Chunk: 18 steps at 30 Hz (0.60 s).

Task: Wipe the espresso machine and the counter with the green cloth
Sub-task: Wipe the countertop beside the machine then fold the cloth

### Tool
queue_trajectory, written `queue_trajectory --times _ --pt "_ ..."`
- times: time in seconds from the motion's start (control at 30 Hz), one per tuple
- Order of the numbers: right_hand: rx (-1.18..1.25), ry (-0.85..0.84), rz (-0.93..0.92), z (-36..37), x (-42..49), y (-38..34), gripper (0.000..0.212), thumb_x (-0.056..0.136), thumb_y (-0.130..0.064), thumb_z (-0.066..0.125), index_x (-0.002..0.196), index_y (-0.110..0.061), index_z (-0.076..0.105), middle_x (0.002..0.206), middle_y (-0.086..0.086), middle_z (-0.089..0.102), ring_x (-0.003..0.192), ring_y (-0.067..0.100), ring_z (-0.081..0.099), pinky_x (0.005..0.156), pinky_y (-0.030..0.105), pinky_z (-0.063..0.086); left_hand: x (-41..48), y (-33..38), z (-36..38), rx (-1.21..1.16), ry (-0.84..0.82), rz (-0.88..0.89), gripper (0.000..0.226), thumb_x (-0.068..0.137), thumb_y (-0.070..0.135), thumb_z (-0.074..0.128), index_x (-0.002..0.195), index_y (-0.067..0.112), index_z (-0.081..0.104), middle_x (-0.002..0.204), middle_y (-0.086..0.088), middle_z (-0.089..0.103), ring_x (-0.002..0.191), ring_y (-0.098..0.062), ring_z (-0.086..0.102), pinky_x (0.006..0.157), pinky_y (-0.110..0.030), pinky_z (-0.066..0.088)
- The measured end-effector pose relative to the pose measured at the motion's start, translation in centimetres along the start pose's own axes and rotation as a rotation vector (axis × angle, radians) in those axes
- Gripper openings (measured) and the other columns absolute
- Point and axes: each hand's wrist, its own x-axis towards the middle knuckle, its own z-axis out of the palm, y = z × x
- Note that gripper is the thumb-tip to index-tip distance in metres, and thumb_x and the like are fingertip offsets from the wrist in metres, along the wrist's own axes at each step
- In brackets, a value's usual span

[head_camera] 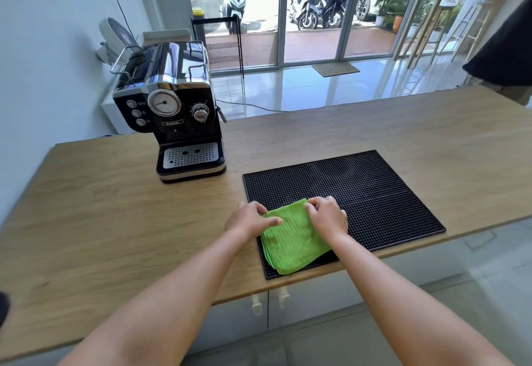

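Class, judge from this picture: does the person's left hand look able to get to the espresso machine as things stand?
Probably yes. The left hand holds the green cloth on the black mat; only bare counter lies between it and the espresso machine, ahead to its left.

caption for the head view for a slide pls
The left hand and right hand grip the folded green cloth on the black bar mat beside the espresso machine on the wooden counter.

We look forward and down from the head, close over the counter [115, 221]. The espresso machine [180, 112] sits at eleven o'clock.
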Motion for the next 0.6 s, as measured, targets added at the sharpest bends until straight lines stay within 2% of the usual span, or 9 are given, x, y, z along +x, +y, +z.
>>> queue_trajectory --times 0.07,0.13,0.2,0.43,0.6 --pt "0.007 0.006 -0.005 -0.02 0.14 -0.37 0.026 0.096 -0.044 0.052 0.11 -0.027 0.066 0.115 -0.001 0.056 0.097 0.024 0.059 0.095 0.038 0.038 0.13 -0.3 -0.05 0.074 -0.049 0.006 0.052 0.063 0.064 0.076 0.105 0.037 0.062 0.114 0.006 0.053 0.103 -0.014 0.056 0.087 -0.033 0.049" --pt "0.043 0.024 0.007 -0.02 0.3 -0.63 0.02 0.095 -0.042 0.056 0.102 -0.025 0.065 0.112 -0.001 0.057 0.096 0.021 0.06 0.097 0.039 0.037 0.39 -0.5 -0.38 0.064 -0.026 -0.001 0.032 0.07 0.05 0.078 0.094 0.034 0.065 0.112 0.005 0.062 0.098 -0.014 0.059 0.081 -0.029 0.048" --pt "0.077 0.03 0.023 -0.02 0.55 -0.74 0.016 0.094 -0.04 0.058 0.097 -0.026 0.064 0.109 -0.001 0.061 0.095 0.019 0.06 0.097 0.039 0.038 0.56 -0.55 -0.71 0.028 0.005 -0.017 0.014 0.076 0.042 0.077 0.078 0.031 0.068 0.101 0.006 0.071 0.088 -0.013 0.061 0.072 -0.025 0.044" --pt "0.094 0.042 0.025 -0.06 0.82 -0.71 0.012 0.094 -0.037 0.058 0.093 -0.026 0.062 0.101 -0.002 0.067 0.092 0.019 0.062 0.096 0.039 0.042 1.04 -0.2 -0.77 -0.011 0.07 -0.025 0.01 0.084 0.035 0.072 0.078 0.027 0.071 0.095 0.006 0.073 0.088 -0.014 0.064 0.072 -0.025 0.045" --pt "0.008 0.062 -0.002 0.11 0.57 -0.77 0.017 0.096 -0.039 0.055 0.099 -0.025 0.063 0.108 -0.002 0.062 0.091 0.017 0.06 0.093 0.037 0.041 0.46 0.12 -0.43 0.001 0.161 -0.026 0.01 0.088 0.034 0.067 0.093 0.026 0.068 0.095 0.006 0.07 0.082 -0.012 0.058 0.068 -0.026 0.042"
